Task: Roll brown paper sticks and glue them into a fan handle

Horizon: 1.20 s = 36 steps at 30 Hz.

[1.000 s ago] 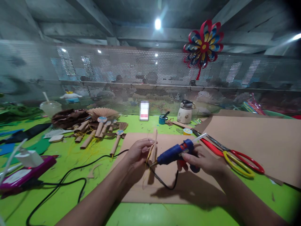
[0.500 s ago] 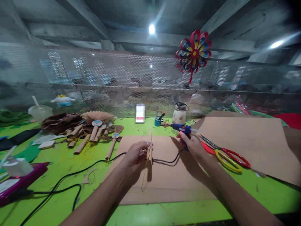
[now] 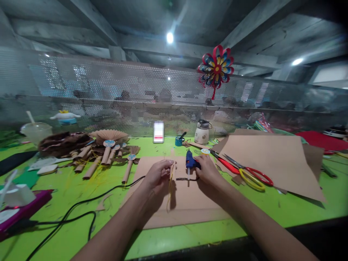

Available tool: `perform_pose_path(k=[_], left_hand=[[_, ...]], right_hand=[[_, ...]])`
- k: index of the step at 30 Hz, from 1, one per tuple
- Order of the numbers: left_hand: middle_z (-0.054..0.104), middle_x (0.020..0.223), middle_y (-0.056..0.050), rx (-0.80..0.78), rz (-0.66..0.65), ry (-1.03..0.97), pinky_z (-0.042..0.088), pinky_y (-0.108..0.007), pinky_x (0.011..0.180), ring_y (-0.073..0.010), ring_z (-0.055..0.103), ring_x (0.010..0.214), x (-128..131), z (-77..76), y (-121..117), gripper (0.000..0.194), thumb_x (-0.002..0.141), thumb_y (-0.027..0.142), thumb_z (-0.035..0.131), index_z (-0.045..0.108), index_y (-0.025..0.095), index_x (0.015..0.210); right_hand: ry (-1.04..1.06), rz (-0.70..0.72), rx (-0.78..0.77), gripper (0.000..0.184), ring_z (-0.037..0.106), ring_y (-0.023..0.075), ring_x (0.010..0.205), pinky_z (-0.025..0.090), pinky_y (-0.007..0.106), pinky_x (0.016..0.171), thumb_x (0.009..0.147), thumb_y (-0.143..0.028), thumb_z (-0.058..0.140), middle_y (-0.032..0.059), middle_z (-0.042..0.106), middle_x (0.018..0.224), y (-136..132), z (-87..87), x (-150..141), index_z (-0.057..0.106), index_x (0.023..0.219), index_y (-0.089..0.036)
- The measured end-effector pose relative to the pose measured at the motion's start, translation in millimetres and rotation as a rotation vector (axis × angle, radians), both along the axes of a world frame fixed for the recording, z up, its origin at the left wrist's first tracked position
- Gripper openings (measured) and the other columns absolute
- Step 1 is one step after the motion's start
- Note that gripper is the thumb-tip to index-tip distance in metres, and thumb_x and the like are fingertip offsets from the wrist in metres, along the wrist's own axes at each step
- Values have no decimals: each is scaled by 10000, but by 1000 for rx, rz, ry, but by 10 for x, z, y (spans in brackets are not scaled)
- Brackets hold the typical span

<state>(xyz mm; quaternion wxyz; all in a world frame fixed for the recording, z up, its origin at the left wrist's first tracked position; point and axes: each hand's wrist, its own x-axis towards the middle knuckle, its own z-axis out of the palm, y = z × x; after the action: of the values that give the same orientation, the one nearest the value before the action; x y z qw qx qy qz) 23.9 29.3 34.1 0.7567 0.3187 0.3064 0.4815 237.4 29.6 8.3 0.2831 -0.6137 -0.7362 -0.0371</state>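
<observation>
My left hand (image 3: pixel 156 177) pinches a narrow strip of folded brown paper (image 3: pixel 173 172) that stands on edge, pointing away from me. Yellow string (image 3: pixel 170 194) dangles from its near end. Wrapped around the handle of a blue glue gun (image 3: pixel 190 161) is my right hand (image 3: pixel 208 171), just right of the strip and apart from it. A pale glue stick (image 3: pixel 188 174) pokes out of the gun's back towards me; the nozzle faces away. Both hands are above a large brown paper sheet (image 3: pixel 201 212) on the green table (image 3: pixel 152 246). My right fingertips are partly hidden.
Scissors (image 3: pixel 251 179) with red and yellow handles lie at right beside more brown sheets (image 3: pixel 266 152). Small paper fans (image 3: pixel 108 139) are piled at left. A black cable (image 3: pixel 119 186) crosses the table near a purple power strip (image 3: pixel 35 204). Behind stand a phone (image 3: pixel 158 131) and a bottle (image 3: pixel 201 134).
My right hand has brought the glue gun left, close to the strip, and turned it so the nozzle faces away instead of left. My left hand keeps its hold. The view has shifted slightly right.
</observation>
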Motion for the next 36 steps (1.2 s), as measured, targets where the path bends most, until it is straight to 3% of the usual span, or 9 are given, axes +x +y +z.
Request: perform_pose_path(k=[3,5,9,13,20,27,36], left_hand=[[586,605,6,122,-9,53,422,-190,516,-82,522,499,4,-38,19,101,694,165,711,624,124,726],[603,647,-2,216,23,99,426,-191,541,-91,543,554,28,-55,0,133,681,187,741,639,123,740],[599,665,-6,374,81,208,424,-206,574,-108,541,605,100,-59,-65,170,675,247,761,650,127,722],[601,664,-10,448,41,309,428,-228,589,-122,540,604,134,-42,-111,175,700,281,749,660,136,737],[545,604,7,290,-66,204,399,-204,540,-98,501,539,159,-51,-159,188,658,222,784,616,138,666],[571,659,-6,240,-103,136,447,-213,589,-121,556,618,172,-82,-158,186,646,188,784,608,142,684],[582,638,-2,185,-104,153,429,-204,554,-112,557,584,187,-115,-139,221,608,185,809,602,138,670]], right_hand=[[227,55,139,204,523,251,998,398,363,905,848,-172,508,118,640,982,-132,134,-79,682,951,-147],[421,148,110,220,562,212,825,431,323,781,890,-276,505,87,641,826,-224,211,-191,671,810,-155],[627,352,-204,366,544,157,658,407,268,617,881,-465,532,45,636,717,-354,269,-408,670,765,-147],[683,378,-470,441,513,128,582,366,244,543,845,-532,558,26,592,623,-404,260,-443,643,688,-128],[853,494,-612,375,472,99,519,349,226,507,805,-462,615,-6,534,551,-446,279,-367,587,614,-141],[884,497,-638,399,426,86,487,306,229,493,792,-468,624,-22,488,500,-490,327,-368,547,562,-151],[876,524,-639,389,434,86,493,313,225,490,805,-450,621,-12,519,527,-441,218,-363,559,564,-151]])
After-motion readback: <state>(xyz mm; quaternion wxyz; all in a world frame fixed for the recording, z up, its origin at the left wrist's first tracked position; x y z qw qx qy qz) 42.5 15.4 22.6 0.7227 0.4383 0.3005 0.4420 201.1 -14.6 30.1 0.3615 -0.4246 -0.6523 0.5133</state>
